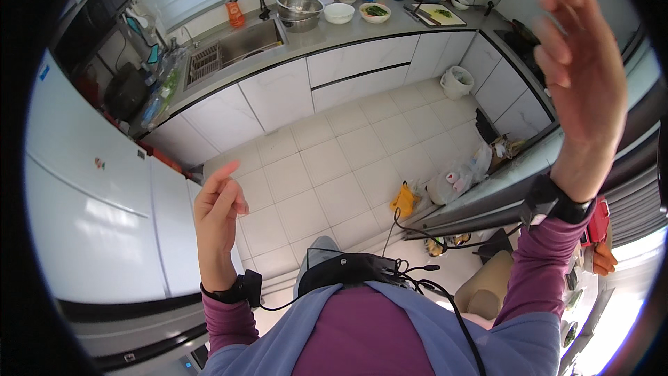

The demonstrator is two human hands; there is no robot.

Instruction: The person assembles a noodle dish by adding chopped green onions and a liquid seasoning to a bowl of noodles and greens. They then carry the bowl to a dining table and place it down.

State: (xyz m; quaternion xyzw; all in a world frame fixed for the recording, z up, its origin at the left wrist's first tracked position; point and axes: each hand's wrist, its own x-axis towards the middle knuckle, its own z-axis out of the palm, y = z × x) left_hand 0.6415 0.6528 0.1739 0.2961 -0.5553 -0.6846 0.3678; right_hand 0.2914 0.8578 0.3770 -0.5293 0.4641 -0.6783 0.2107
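Observation:
My left hand (220, 209) is raised in front of the white refrigerator (104, 230) and over the tiled floor. Its index finger points outward, the other fingers curl loosely, and nothing is in it. High on the right, my right hand (584, 62) is lifted with bare palm and spread fingers, slightly blurred at the tips. It hides part of the counter's right arm and the cabinets behind. Both wrists carry black strapped devices with cables. Neither hand touches anything.
Across the floor, a counter holds a sink (250, 44), steel bowls (299, 8), a white bowl (338, 13), a bowl of greens (374, 12) and a cutting board (443, 14). A white bin (457, 82), plastic bags (459, 177) and a yellow bag (404, 199) stand on the floor. Cables (417, 271) hang at my waist.

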